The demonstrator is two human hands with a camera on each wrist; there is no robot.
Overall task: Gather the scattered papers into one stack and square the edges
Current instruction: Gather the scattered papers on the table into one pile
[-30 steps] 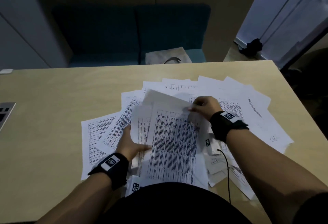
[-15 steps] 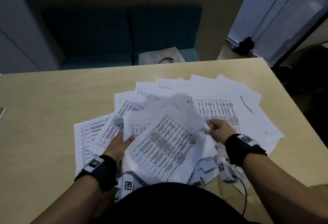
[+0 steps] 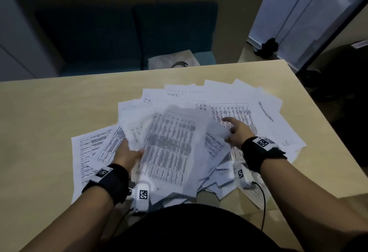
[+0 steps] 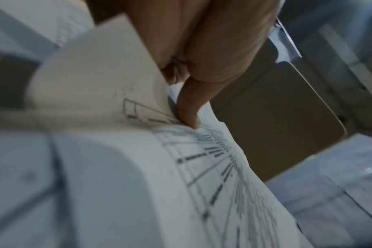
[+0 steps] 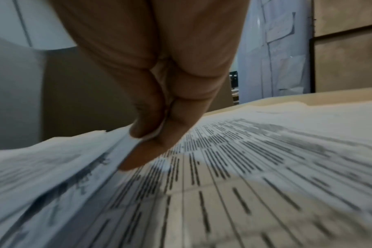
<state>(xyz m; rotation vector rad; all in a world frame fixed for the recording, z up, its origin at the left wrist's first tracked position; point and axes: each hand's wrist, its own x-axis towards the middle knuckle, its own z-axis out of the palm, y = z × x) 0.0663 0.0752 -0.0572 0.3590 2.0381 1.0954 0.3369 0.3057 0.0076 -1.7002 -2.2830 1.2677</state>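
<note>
Printed white papers (image 3: 249, 100) lie fanned out and overlapping on the wooden table (image 3: 49, 122). A blurred bunch of table-printed sheets (image 3: 169, 148) is lifted above the pile near me. My left hand (image 3: 127, 154) grips its left edge, thumb on top; in the left wrist view the thumb (image 4: 187, 109) presses on the curved sheets (image 4: 202, 167). My right hand (image 3: 237, 132) is at the bunch's right corner, index finger stretched over the pile. In the right wrist view my right hand (image 5: 155, 130) pinches a white paper edge above a printed sheet (image 5: 244, 167).
A teal sofa (image 3: 127, 38) stands behind the table with a pale bag (image 3: 173, 60) on its seat. The table's right edge runs close past the papers. Glass panels (image 3: 318, 12) and a dark object (image 3: 268, 46) on the floor are at the far right.
The lifted bunch has swung from slanted to nearly upright in view. My right hand has moved away from me over the pile, its index finger now stretched out. My left hand keeps its hold.
</note>
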